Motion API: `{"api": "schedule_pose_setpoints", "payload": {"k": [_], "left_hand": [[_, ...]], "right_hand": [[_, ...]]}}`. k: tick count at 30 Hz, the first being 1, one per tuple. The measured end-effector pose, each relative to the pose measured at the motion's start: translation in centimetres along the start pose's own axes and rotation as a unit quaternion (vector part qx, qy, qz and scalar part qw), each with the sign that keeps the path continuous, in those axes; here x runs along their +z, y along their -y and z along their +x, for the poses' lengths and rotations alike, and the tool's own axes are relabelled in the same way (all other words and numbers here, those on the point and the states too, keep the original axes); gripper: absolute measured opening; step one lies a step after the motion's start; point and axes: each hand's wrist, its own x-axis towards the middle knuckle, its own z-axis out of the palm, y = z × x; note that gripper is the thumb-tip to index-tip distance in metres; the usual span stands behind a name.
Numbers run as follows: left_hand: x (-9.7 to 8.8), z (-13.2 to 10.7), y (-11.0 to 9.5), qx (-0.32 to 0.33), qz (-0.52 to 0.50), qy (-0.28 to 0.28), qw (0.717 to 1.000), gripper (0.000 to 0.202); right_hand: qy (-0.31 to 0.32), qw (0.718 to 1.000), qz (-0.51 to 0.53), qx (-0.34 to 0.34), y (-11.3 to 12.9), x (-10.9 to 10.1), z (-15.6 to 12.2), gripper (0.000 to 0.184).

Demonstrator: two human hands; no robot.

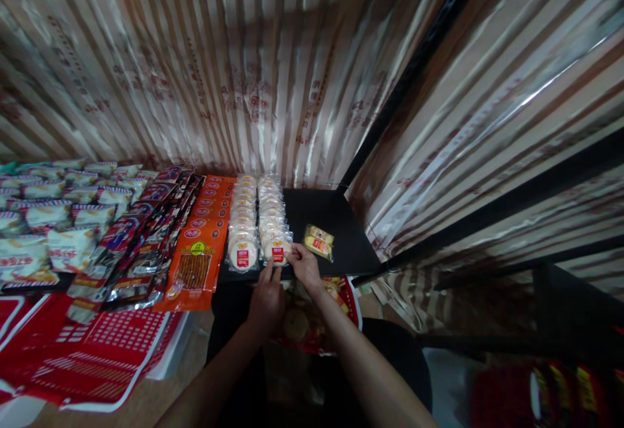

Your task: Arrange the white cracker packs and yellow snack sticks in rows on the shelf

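Observation:
Both my hands are at the front edge of a black shelf point(336, 220). My left hand point(266, 298) reaches up with its fingers touching the lower edge of the front round-cake packet point(277, 250) in the right-hand row. My right hand point(303, 264) pinches that same packet at its right side. A second row of round-cake packets point(242, 220) lies just left. A small yellow snack packet point(318, 242) lies alone on the bare shelf to the right of my right hand.
Orange packets point(199, 252), dark red packets point(146, 226) and white snack bags point(53, 220) fill the shelf to the left. A red basket point(341, 298) with goods sits below my arms. Red baskets point(88, 350) lie at lower left. Striped plastic sheeting point(244, 64) covers the wall behind.

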Motion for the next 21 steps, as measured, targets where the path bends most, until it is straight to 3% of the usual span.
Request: {"api": "schedule_pose_setpoints", "payload": {"k": [10,15,21], "left_hand": [[1.3,0.6,0.2,-0.005,-0.008,-0.056,0.998,0.042],[1.3,0.8,0.1,-0.001,-0.011,-0.066,0.998,0.040],[1.2,1.0,0.4,0.002,0.005,-0.068,0.998,0.039]], "right_hand": [[-0.006,1.000,-0.001,-0.009,-0.3,0.7,0.7,0.019],[-0.015,1.000,-0.002,-0.014,0.3,0.9,0.6,0.030],[-0.042,0.994,-0.082,-0.055,0.4,1.3,-0.3,0.040]]}}
